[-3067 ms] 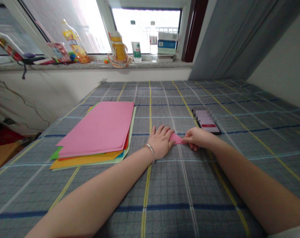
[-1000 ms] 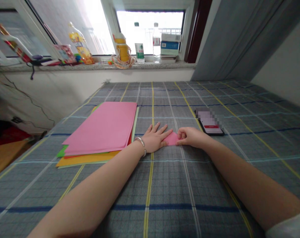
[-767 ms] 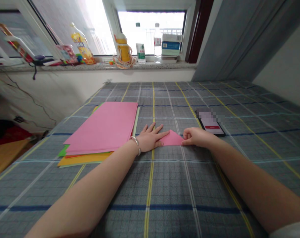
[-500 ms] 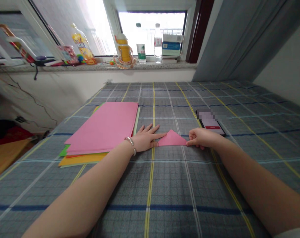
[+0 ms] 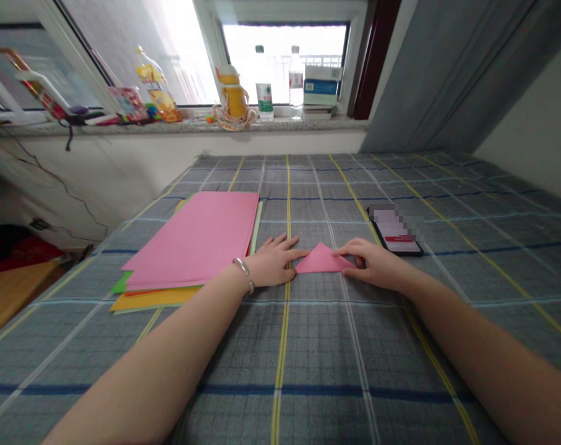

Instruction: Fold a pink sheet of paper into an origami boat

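A small pink paper (image 5: 320, 259), folded into a triangle, lies flat on the checked cloth with its long side toward me. My left hand (image 5: 271, 262), wearing a silver bangle, rests palm down with its fingers spread; its index finger and thumb touch the triangle's left corner. From the other side, my right hand (image 5: 370, 262) has the right corner between its thumb and curled index finger. The index fingertip reaches onto the sloping right edge, and that hand covers part of the corner.
A stack of coloured sheets, pink on top (image 5: 201, 238), lies left of my left hand. Beyond my right hand is a phone (image 5: 394, 232). Bottles, a yellow flask (image 5: 234, 96) and boxes (image 5: 320, 86) line the windowsill. A grey curtain (image 5: 428, 74) hangs at the right.
My right hand's index finger has uncurled and moved left onto the triangle's right slope, with the thumb slightly further left too. My left hand has stayed in place.
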The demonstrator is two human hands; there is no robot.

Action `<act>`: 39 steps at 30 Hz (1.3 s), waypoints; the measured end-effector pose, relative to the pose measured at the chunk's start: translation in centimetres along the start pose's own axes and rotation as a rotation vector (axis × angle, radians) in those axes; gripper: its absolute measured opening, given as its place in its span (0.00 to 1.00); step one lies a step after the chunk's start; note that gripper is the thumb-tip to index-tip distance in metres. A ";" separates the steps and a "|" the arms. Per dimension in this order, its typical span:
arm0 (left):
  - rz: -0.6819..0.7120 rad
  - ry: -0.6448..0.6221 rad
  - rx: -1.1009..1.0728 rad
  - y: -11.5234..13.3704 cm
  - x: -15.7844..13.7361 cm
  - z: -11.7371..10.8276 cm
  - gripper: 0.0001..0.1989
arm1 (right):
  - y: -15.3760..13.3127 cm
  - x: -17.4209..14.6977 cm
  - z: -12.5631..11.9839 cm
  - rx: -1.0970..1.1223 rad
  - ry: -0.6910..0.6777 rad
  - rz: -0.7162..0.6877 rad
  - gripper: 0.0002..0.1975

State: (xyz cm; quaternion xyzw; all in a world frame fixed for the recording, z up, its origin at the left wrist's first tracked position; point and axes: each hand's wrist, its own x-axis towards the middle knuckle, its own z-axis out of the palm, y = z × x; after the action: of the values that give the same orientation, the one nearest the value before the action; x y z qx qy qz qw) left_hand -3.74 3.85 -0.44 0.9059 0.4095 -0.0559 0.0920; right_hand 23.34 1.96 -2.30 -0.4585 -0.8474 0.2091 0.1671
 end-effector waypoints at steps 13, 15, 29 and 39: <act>0.125 0.269 -0.072 1.6 0.8 0.4 0.18 | -3.8 0.4 1.5 -0.579 0.225 -0.260 0.12; 0.130 0.323 -0.015 1.9 0.6 0.3 0.16 | -4.1 0.5 1.6 -0.566 0.268 -0.225 0.11; 0.177 0.834 0.166 4.0 -0.1 -0.4 0.10 | -4.9 0.7 1.6 -0.136 0.559 -0.094 0.04; 0.165 0.853 0.252 4.8 -0.5 -0.8 0.07 | -5.1 0.7 1.3 -0.231 0.524 -0.168 0.07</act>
State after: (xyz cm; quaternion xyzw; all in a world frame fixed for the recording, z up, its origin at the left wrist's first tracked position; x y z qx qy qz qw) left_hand -0.44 0.56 0.99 0.8818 0.3271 0.2805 -0.1919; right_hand 18.74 -0.26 -0.79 -0.4409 -0.8286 -0.0286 0.3437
